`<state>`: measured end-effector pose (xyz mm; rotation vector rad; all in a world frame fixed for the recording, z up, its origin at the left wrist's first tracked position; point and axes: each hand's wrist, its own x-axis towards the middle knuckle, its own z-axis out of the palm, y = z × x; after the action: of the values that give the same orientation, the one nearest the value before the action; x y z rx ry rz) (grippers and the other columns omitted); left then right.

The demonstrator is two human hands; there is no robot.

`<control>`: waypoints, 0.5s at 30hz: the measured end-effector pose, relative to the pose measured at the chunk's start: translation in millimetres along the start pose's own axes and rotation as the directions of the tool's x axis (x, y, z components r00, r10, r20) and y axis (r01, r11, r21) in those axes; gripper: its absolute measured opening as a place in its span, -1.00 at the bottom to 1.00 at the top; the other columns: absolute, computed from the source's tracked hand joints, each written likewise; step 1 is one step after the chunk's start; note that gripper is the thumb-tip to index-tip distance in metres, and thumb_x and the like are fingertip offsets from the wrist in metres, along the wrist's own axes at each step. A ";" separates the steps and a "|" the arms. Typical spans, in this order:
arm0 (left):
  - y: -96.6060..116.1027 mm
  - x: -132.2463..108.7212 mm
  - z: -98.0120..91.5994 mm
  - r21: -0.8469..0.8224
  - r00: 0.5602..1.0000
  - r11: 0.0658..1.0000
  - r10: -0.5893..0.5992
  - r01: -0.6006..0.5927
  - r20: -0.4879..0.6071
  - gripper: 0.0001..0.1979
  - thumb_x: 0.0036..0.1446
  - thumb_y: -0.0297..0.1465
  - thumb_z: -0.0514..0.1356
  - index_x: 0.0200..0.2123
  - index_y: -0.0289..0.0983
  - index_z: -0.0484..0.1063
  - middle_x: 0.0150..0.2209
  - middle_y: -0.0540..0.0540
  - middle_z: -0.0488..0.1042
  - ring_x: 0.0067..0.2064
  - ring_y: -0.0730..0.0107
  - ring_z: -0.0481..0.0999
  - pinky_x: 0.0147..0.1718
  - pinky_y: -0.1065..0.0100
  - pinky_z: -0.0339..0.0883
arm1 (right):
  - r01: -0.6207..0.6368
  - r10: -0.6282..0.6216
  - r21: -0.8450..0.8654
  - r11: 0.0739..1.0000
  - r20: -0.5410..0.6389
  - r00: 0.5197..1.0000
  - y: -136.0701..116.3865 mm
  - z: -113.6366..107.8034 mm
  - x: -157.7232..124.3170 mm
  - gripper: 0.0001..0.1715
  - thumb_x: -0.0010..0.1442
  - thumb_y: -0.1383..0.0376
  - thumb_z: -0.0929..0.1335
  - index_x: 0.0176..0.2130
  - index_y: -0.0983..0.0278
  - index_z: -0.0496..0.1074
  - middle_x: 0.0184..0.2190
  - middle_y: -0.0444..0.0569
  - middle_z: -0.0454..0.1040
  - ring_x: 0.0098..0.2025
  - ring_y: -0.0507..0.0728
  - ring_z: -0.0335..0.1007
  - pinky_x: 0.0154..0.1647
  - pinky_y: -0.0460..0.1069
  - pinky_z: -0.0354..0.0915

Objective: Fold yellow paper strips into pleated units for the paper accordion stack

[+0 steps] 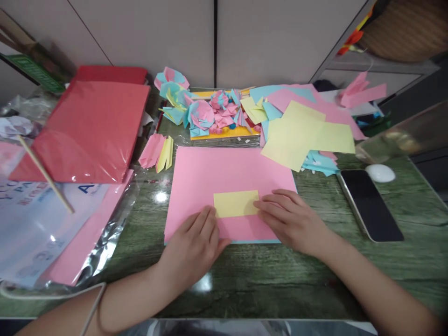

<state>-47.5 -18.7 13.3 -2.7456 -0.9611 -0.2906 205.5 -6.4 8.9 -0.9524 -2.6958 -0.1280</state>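
A small yellow paper rectangle (235,204) lies flat on a stack of pink sheets (224,168), with a thin blue edge showing beneath. My left hand (192,242) rests at the rectangle's lower left corner, fingers stretched out and thumb apart; it is open. At the right end of the rectangle, my right hand (292,221) touches the edge with its fingertips. Its fingers are extended and slightly apart, so it looks open, though its thumb is hidden underneath.
Behind the stack sit folded paper flowers (203,114) and loose yellow sheets (297,133). Red paper packs (94,126) and a wooden stick (45,175) lie left. To the right are a phone (371,205) and a white mouse-like object (380,173). A white cable (52,296) crosses my left forearm.
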 end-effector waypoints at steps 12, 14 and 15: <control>-2.8 2.3 9.1 -0.078 0.995 0.997 0.029 -0.021 0.096 -0.75 0.23 -0.36 -0.04 -0.27 -0.41 0.35 -0.11 -0.35 0.42 -0.03 0.07 0.40 -0.18 0.14 0.32 | -0.122 0.123 0.039 0.992 -0.017 0.992 -21.6 13.4 14.0 -0.75 0.12 0.41 0.27 -0.21 0.18 0.44 -0.07 -0.07 0.41 -0.01 0.16 0.16 0.11 0.22 0.00; -3.0 2.6 9.1 -0.076 0.994 0.997 0.027 -0.019 0.105 -0.76 0.23 -0.37 -0.04 -0.28 -0.40 0.34 -0.11 -0.33 0.42 -0.03 0.08 0.40 -0.18 0.15 0.31 | -0.121 0.122 0.087 0.989 0.003 0.993 -14.3 8.0 10.5 -0.77 0.11 0.41 0.29 -0.24 0.18 0.46 -0.10 -0.08 0.42 -0.02 0.16 0.16 0.07 0.20 0.03; -3.2 2.8 9.0 -0.073 0.994 0.997 0.025 -0.017 0.108 -0.77 0.23 -0.37 -0.03 -0.29 -0.39 0.34 -0.12 -0.32 0.42 -0.04 0.10 0.40 -0.19 0.15 0.31 | -0.121 0.120 0.098 0.988 0.010 0.993 -10.6 5.2 8.7 -0.78 0.10 0.42 0.29 -0.28 0.18 0.47 -0.11 -0.09 0.43 -0.02 0.16 0.16 0.06 0.20 0.04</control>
<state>-46.4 -12.2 5.9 -2.8620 -0.9655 -0.1766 191.3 -8.5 6.5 -1.0831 -2.6130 0.0308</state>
